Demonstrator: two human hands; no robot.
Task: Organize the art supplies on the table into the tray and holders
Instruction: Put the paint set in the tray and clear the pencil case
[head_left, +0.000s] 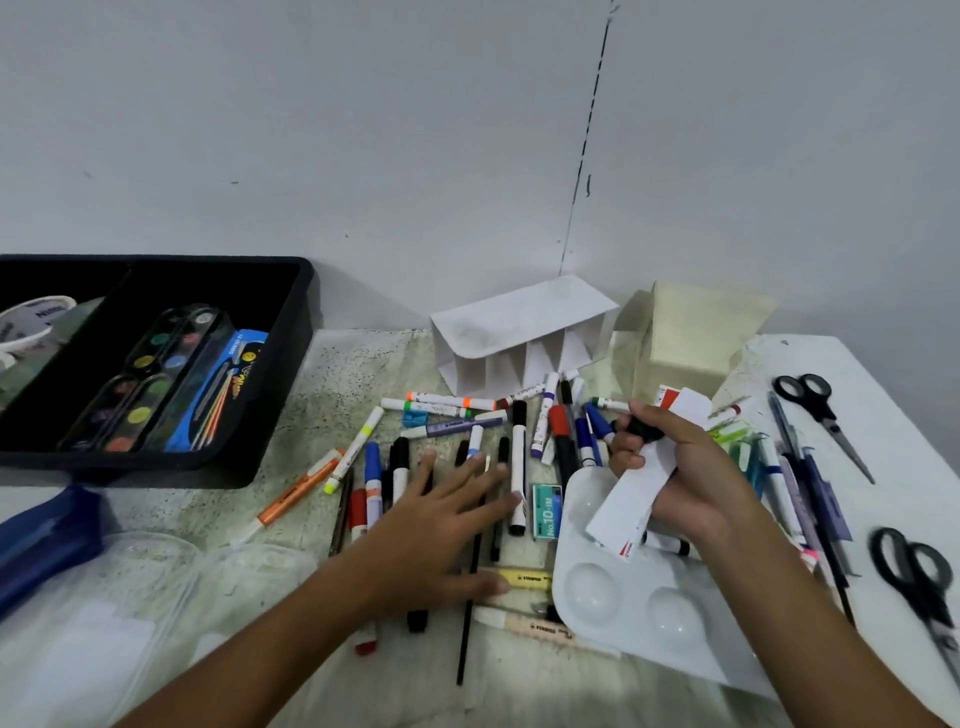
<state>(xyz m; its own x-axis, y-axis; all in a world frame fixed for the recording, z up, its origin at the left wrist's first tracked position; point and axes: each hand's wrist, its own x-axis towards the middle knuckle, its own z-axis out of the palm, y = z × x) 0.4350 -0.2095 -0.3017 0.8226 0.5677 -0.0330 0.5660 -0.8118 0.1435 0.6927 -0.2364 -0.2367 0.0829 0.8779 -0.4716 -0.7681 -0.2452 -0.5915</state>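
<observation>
Head view: your left hand (441, 512) lies flat, fingers spread, on light, stiff, roll-prone markers (517, 467) at table centre, while your right hand (685, 467), at 3 o'clock, grips a black-capped marker (641, 428) and white card (636, 499); pinch barrels mid-length.

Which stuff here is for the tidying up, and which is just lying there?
For the tidying:
markers
tray
holder
scissors
palette
left hand, flat on the markers
right hand, holding a marker and paper

Just lying there:
clear lids

Grey wall (363, 130), thin dark crack (587, 156)
</observation>
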